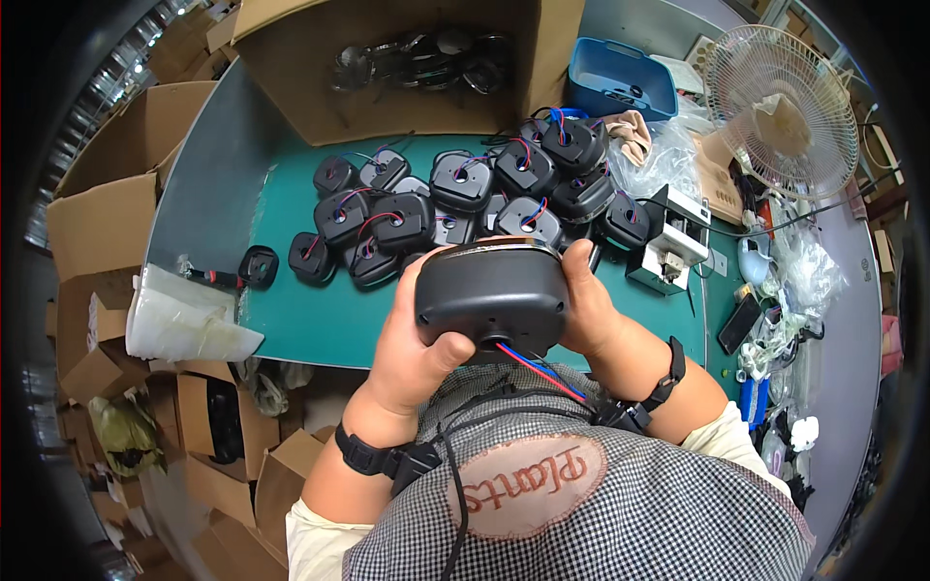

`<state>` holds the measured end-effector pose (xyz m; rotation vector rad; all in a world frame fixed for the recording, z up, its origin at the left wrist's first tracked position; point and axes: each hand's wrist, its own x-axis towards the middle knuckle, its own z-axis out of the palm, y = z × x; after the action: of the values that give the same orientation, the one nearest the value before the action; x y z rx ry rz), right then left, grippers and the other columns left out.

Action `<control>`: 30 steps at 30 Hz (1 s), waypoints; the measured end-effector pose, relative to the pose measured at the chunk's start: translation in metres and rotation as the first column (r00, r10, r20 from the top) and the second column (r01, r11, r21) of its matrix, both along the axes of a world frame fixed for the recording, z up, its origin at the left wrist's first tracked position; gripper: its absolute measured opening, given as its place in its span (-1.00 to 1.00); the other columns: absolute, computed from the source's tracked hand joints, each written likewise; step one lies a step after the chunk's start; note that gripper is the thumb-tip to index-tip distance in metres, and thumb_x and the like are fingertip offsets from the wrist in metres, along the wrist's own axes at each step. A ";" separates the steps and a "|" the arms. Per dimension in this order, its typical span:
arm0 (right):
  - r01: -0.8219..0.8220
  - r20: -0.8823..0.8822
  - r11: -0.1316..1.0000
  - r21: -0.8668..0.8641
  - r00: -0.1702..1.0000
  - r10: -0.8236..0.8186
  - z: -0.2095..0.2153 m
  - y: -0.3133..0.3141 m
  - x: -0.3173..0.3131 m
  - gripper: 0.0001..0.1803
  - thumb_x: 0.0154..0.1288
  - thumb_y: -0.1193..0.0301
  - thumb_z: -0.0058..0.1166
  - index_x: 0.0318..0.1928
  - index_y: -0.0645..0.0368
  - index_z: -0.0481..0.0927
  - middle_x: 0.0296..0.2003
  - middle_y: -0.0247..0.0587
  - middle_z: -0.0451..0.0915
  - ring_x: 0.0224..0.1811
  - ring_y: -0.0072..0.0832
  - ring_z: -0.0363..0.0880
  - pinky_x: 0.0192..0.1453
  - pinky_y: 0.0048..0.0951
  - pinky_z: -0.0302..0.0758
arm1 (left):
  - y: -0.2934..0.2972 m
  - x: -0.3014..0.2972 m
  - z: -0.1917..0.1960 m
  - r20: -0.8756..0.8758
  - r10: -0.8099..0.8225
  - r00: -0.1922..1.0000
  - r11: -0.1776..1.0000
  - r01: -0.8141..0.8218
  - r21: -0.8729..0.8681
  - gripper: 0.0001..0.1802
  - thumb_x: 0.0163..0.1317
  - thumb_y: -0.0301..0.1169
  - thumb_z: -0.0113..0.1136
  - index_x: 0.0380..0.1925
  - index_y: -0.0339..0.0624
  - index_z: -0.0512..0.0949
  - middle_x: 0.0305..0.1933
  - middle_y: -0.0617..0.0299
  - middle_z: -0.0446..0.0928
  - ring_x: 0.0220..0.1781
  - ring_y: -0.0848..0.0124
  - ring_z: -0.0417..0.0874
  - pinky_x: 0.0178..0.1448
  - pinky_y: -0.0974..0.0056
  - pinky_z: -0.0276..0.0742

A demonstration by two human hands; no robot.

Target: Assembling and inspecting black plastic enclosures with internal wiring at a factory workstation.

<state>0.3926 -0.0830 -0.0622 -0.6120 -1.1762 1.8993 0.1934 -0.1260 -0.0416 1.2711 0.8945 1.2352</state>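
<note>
A black rounded plastic housing (491,293) with a red and a blue wire hanging from its underside is held up in front of me over the near edge of the green table (310,320). My left hand (412,344) grips its left side, thumb across the lower face. My right hand (589,308) grips its right side, fingers curled over the top edge. Beyond it a pile of several similar black housings (465,198) with red and blue wires lies on the table.
An open cardboard box (387,68) with dark parts stands at the back. A blue bin (620,77), a white fan (780,107) and a small white device (668,242) are to the right. Cardboard boxes (102,223) crowd the left.
</note>
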 end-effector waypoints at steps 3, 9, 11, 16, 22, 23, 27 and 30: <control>0.093 0.278 0.995 -0.040 0.957 -0.078 0.004 0.006 0.001 -0.07 0.40 -0.35 -0.54 0.25 0.25 0.42 0.09 -0.10 0.54 0.13 -0.36 0.53 0.25 -0.37 0.42 | -0.005 0.004 -0.014 0.055 0.103 0.993 0.988 -0.108 0.106 0.19 -0.10 0.31 0.41 0.29 -0.36 0.19 0.18 0.07 0.43 0.19 0.30 0.49 0.27 0.20 0.42; 0.216 0.143 0.927 0.307 0.952 -0.269 0.017 0.000 -0.013 -0.11 0.42 -0.29 -0.39 0.36 0.26 0.26 0.16 -0.07 0.46 0.18 -0.39 0.45 0.28 -0.37 0.36 | -0.010 0.010 -0.025 -0.057 0.365 0.929 0.911 -0.344 0.226 0.21 -0.07 0.42 0.25 0.31 -0.36 0.15 0.16 0.02 0.45 0.17 0.28 0.52 0.21 0.22 0.47; 0.216 0.082 0.882 0.418 0.958 -0.274 0.016 0.001 -0.015 -0.01 0.32 -0.37 -0.24 0.39 0.26 0.20 0.20 -0.05 0.42 0.21 -0.35 0.43 0.31 -0.32 0.35 | -0.010 0.008 -0.029 -0.148 0.405 0.902 0.865 -0.325 0.381 0.21 -0.06 0.41 0.25 0.31 -0.37 0.14 0.15 0.00 0.45 0.16 0.27 0.53 0.21 0.21 0.47; 0.208 0.144 0.809 0.550 0.930 -0.337 0.026 0.004 -0.016 0.38 -0.31 -0.45 0.31 0.39 0.28 0.20 0.16 -0.01 0.43 0.20 -0.29 0.44 0.31 -0.27 0.34 | -0.006 0.010 -0.030 -0.136 0.425 0.895 0.812 -0.310 0.495 0.22 -0.07 0.32 0.36 0.33 -0.34 0.05 0.19 -0.12 0.42 0.19 0.16 0.54 0.24 0.15 0.48; 0.217 0.029 0.834 0.508 0.963 -0.268 0.031 0.003 -0.012 0.19 -0.13 -0.27 0.41 0.34 0.26 0.22 0.15 -0.08 0.41 0.17 -0.36 0.44 0.26 -0.31 0.37 | 0.002 0.011 -0.024 -0.068 0.307 0.949 0.805 -0.221 0.551 0.22 -0.15 0.00 0.60 0.35 -0.26 0.00 0.26 -0.16 0.36 0.23 0.11 0.52 0.25 0.10 0.52; 0.219 0.028 0.832 0.510 0.962 -0.271 0.032 0.003 -0.012 0.19 -0.13 -0.27 0.41 0.34 0.26 0.22 0.15 -0.08 0.41 0.17 -0.36 0.44 0.26 -0.31 0.37 | 0.003 0.011 -0.024 -0.058 0.286 0.957 0.809 -0.208 0.550 0.22 -0.17 -0.06 0.62 0.35 -0.25 0.01 0.26 -0.16 0.35 0.23 0.10 0.52 0.26 0.10 0.51; 0.251 -0.096 0.850 0.463 0.968 -0.233 0.032 0.002 -0.011 0.08 -0.02 -0.19 0.39 0.31 0.27 0.23 0.15 -0.08 0.42 0.17 -0.38 0.44 0.27 -0.31 0.38 | 0.005 0.012 -0.017 -0.068 0.244 0.968 0.818 -0.167 0.550 0.20 -0.18 -0.16 0.65 0.35 -0.23 0.02 0.27 -0.14 0.35 0.24 0.09 0.52 0.29 0.08 0.50; 0.245 -0.063 0.855 0.456 0.968 -0.244 0.033 0.002 -0.010 0.05 0.00 -0.17 0.38 0.31 0.27 0.23 0.15 -0.07 0.42 0.16 -0.37 0.45 0.27 -0.30 0.39 | 0.004 0.012 -0.016 -0.075 0.243 0.967 0.825 -0.165 0.541 0.19 -0.18 -0.18 0.65 0.34 -0.26 0.03 0.27 -0.14 0.36 0.23 0.10 0.53 0.28 0.11 0.50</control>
<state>0.3821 -0.0809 -0.0294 -0.4660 -1.4145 1.3380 0.2057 -0.1216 -0.0573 1.7548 0.8318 1.6569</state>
